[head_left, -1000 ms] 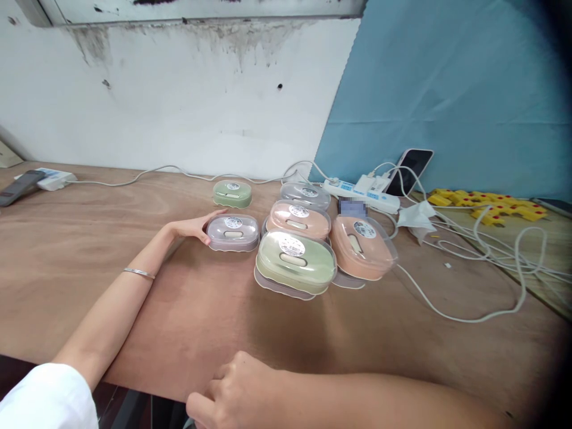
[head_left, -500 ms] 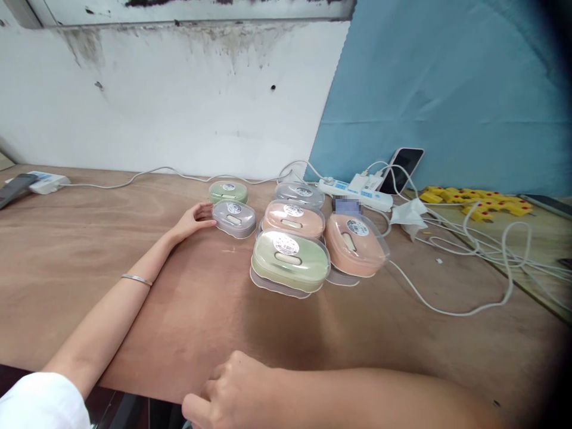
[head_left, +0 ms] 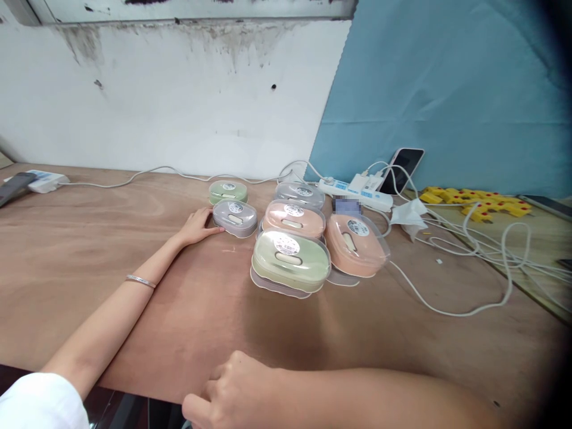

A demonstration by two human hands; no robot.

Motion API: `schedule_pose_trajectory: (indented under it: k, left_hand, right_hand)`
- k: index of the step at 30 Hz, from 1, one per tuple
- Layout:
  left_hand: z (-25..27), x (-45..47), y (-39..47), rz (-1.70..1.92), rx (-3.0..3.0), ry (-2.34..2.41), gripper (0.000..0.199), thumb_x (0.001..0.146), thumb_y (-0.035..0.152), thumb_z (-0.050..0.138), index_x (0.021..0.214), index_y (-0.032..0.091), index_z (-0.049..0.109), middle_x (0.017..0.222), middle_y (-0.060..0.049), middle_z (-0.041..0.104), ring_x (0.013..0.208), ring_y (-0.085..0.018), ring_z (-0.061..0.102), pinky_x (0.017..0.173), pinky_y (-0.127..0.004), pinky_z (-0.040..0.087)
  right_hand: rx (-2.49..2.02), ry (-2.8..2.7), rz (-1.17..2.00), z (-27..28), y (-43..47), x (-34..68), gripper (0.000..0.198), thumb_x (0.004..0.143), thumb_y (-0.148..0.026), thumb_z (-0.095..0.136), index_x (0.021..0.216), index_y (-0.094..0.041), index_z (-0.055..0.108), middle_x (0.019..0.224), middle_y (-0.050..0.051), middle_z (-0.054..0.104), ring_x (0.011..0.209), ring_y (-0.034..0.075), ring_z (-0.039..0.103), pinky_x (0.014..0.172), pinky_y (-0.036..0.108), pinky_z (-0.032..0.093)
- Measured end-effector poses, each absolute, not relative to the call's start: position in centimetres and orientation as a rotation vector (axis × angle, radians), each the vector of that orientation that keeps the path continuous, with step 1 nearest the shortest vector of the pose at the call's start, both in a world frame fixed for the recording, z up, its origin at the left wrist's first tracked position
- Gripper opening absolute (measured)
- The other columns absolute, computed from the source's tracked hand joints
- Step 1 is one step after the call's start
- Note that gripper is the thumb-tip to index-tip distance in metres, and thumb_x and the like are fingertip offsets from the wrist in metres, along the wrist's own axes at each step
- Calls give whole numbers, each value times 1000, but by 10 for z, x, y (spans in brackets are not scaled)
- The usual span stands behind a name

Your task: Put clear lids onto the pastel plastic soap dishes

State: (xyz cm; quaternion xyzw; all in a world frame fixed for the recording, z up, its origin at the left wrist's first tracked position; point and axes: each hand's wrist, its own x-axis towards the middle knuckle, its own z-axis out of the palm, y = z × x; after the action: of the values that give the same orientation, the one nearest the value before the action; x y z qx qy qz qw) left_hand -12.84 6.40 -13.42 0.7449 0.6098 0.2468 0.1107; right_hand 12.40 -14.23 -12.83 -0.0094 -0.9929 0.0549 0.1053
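My left hand (head_left: 199, 227) is at the left end of a small grey oval plastic box (head_left: 235, 218) with a clear lid. The thumb reaches along its front and the fingers curve round its left side. Behind it sits a small green box (head_left: 227, 192). To the right are larger boxes of the same kind: a green one (head_left: 291, 261) in front, a peach one (head_left: 292, 217) behind it, another peach one (head_left: 356, 244) at the right and a grey one (head_left: 299, 194) at the back. My right hand (head_left: 232, 393) is curled at the table's front edge; its palm side is hidden.
A white power strip (head_left: 355, 195) with plugs, a phone (head_left: 402, 168) and a crumpled tissue (head_left: 409, 217) lie behind the boxes. White cables (head_left: 465, 313) loop across the right side. Yellow pieces (head_left: 487, 202) lie at the far right, a grey device (head_left: 16, 187) at the far left.
My left hand has shifted slightly right and its thumb now lies further along the small grey box, which has barely moved. My right hand is unchanged.
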Motion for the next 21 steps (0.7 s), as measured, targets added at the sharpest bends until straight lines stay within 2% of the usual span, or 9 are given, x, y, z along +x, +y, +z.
schedule_pose_trajectory:
  k: [4, 10, 16, 21]
  left_hand:
    - [-132, -125, 60, 650, 2254, 1817, 66, 76, 64, 56, 120, 16, 51, 131, -16, 51, 121, -38, 45, 100, -53, 32]
    - [-131, -123, 57, 588, 2311, 1829, 79, 81, 63, 50, 138, 13, 34, 139, -18, 42, 127, -36, 39, 103, -52, 31]
    - [-135, -123, 56, 571, 2312, 1852, 91, 82, 66, 44, 145, 5, 19, 148, -24, 28, 136, -37, 26, 110, -52, 24]
    - [-139, -116, 42, 557, 2335, 1849, 97, 84, 67, 40, 148, 4, 3, 153, -25, 12, 141, -37, 14, 113, -52, 17]
  right_hand:
    - [-31, -2920, 166, -129, -141, 124, 20, 90, -37, 43, 82, -20, 48, 54, -5, 63, 46, 11, 59, 35, 28, 13]
    - [-28, -2934, 172, -125, -140, 124, 18, 90, -36, 44, 81, -21, 48, 53, -5, 63, 45, 12, 58, 34, 27, 15]
    - [-32, -2839, 142, -132, -142, 123, 16, 88, -34, 45, 78, -21, 47, 50, -7, 59, 42, 11, 52, 35, 28, 14]
    - [-36, -2323, 141, -138, -135, 122, 10, 81, -29, 48, 76, -21, 44, 50, -7, 51, 43, 9, 45, 38, 23, 27]
